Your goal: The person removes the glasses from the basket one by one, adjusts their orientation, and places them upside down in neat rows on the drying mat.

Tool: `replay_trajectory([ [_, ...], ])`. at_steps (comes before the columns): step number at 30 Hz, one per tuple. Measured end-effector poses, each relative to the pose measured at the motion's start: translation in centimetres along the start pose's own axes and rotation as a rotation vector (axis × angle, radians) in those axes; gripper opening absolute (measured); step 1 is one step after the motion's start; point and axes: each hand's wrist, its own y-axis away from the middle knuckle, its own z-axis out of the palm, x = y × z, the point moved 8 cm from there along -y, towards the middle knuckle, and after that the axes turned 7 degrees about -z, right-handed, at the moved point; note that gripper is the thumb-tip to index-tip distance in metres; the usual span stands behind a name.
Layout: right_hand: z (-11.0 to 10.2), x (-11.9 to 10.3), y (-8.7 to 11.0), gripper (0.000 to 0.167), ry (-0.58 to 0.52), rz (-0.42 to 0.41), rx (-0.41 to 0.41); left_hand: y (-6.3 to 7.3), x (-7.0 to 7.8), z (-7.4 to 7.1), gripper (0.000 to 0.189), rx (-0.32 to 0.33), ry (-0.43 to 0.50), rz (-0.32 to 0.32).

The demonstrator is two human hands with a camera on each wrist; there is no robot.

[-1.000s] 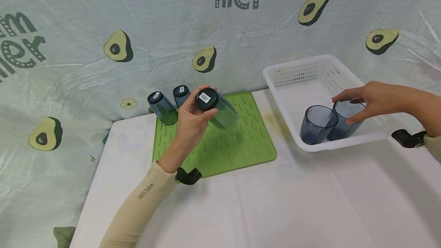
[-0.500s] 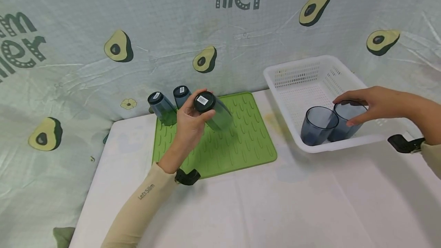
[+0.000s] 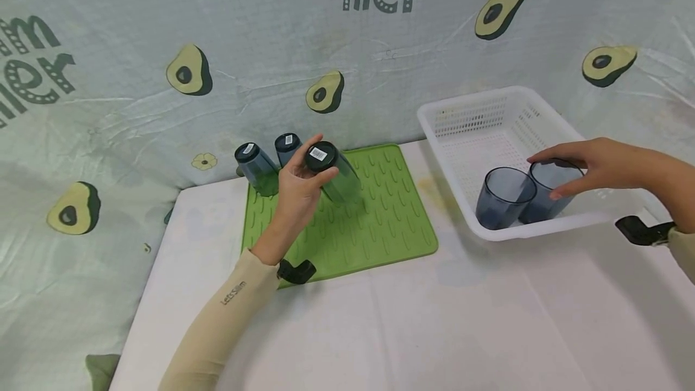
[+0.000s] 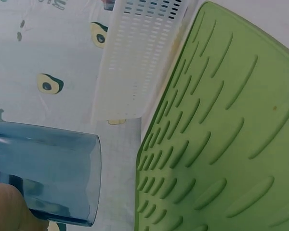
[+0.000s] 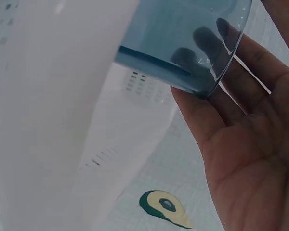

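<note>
Over the green ridged mat (image 3: pixel 369 228), my left hand (image 3: pixel 295 198) grips a blue-tinted drinking glass (image 3: pixel 346 183) near its dark, labelled base. That glass is upside down and tilted, its mouth toward the mat; the left wrist view shows its side (image 4: pixel 53 168) and open end. At the right, my right hand (image 3: pixel 602 165) holds a second blue glass (image 3: pixel 545 201) by the rim, thumb at the near side and fingers at the far side. This one stands mouth up in the white basket (image 3: pixel 453 189). Fingers show through its wall (image 5: pixel 183 53) in the right wrist view.
Another blue glass (image 3: pixel 499 204) stands mouth up in the basket, right beside the held one. Two upside-down glasses, a front one (image 3: pixel 259 169) and a back one (image 3: pixel 288 148), stand at the mat's far left corner. An avocado-print cloth (image 3: pixel 260 35) hangs behind the table.
The glass in my left hand has shifted slightly left and swung more upright. My right hand has come down a little at the rim of its glass.
</note>
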Motion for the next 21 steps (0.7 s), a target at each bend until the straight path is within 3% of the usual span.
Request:
replay_trajectory([
  [21,0.6,0.2,0.1,0.076,-0.076,0.06,-0.022,-0.8,-0.8,-1.1,0.072,0.052,-0.105,0.035],
])
